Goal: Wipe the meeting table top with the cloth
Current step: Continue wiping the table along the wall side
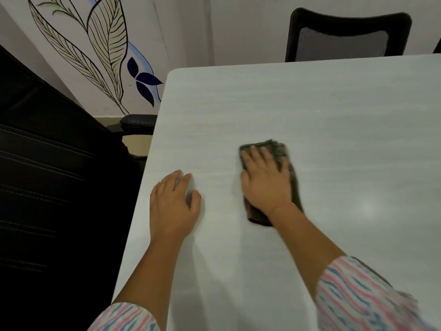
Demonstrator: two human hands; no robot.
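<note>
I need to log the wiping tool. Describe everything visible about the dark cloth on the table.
The cloth is dark, brownish-grey, soft-looking fabric, folded into a long pad lying flat on the pale table top. The right hand presses palm-down on it, fingers spread, covering its middle; its far end and near end stick out. Its edges are motion-blurred. The left hand rests on the table apart from it.
</note>
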